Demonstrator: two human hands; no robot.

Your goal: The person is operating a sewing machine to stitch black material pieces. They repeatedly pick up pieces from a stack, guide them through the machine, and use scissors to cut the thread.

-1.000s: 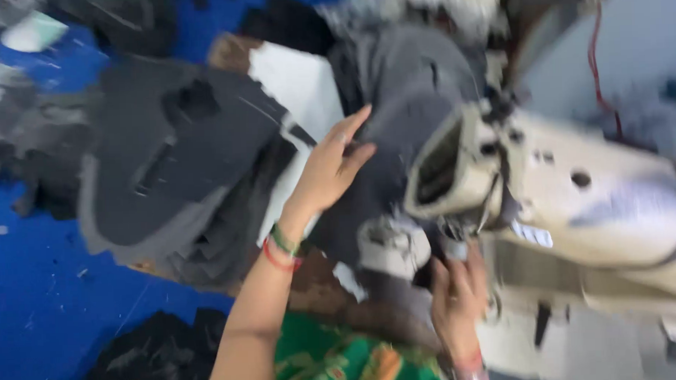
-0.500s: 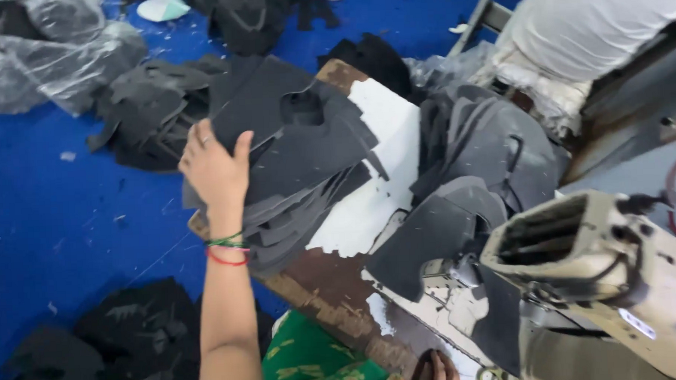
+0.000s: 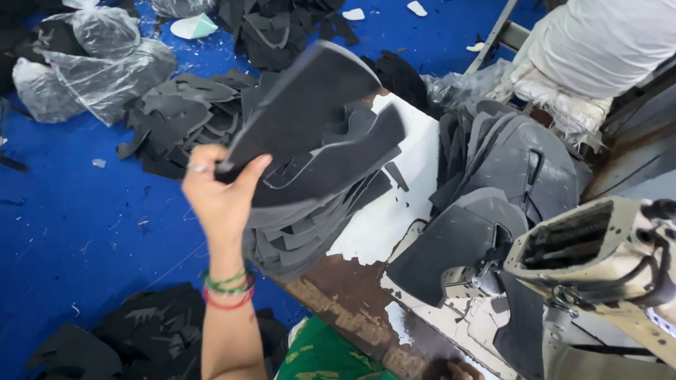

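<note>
My left hand (image 3: 220, 195) is raised and grips the near edge of a dark grey cut fabric piece (image 3: 298, 109), lifted off a stack of similar grey pieces (image 3: 316, 213) on the worn table (image 3: 357, 317). Green and red bangles sit on that wrist. Only the fingertips of my right hand (image 3: 460, 374) show at the bottom edge, resting on the table near the sewing machine (image 3: 618, 277). Whether it holds anything is hidden.
A second heap of grey pieces (image 3: 502, 169) lies beside the machine on a white sheet (image 3: 398, 203). More cut pieces (image 3: 178, 121) and plastic bags (image 3: 94, 64) lie on the blue floor. A white bundle (image 3: 610, 38) sits at top right.
My left hand went from the fabric by the machine to the stack at left, then closed on the top grey piece and lifted it. The view swung left and down.
</note>
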